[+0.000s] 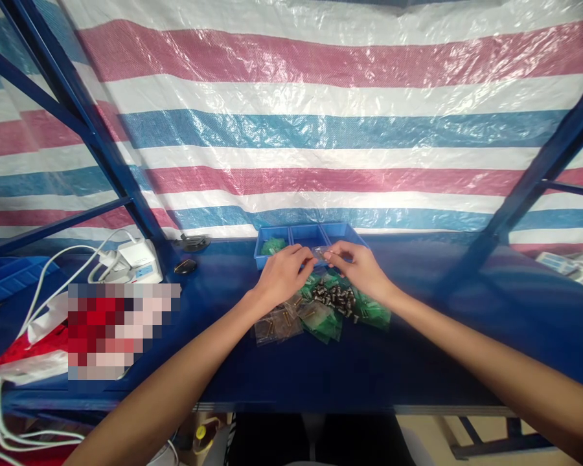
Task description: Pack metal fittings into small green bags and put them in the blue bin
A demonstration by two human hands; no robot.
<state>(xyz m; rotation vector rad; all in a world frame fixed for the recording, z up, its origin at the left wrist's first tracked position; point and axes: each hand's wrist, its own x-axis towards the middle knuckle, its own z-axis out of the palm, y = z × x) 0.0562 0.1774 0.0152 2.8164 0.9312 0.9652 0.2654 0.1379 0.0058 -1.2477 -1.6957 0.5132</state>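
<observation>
Between my two hands is a small clear plastic bag (320, 252), lifted over the pile on the bench. My left hand (286, 270) pinches its left side with closed fingers, and my right hand (357, 264) grips the right side. Whatever the bag contains is too small to make out. Below my hands lies a heap of dark metal screws (334, 296). Green plastic bags (375, 313) surround the heap. To its left, clear bags (278, 323) hold brass-coloured pin-like pieces.
Behind my hands stands a blue three-compartment tray (267, 260), with green bags in its left compartment. A white power strip (143, 262) with cables, a black mouse (185, 266) and a red-and-white package (34, 349) lie to the left. Blue frame posts (529, 188) flank the blue bench (442, 349).
</observation>
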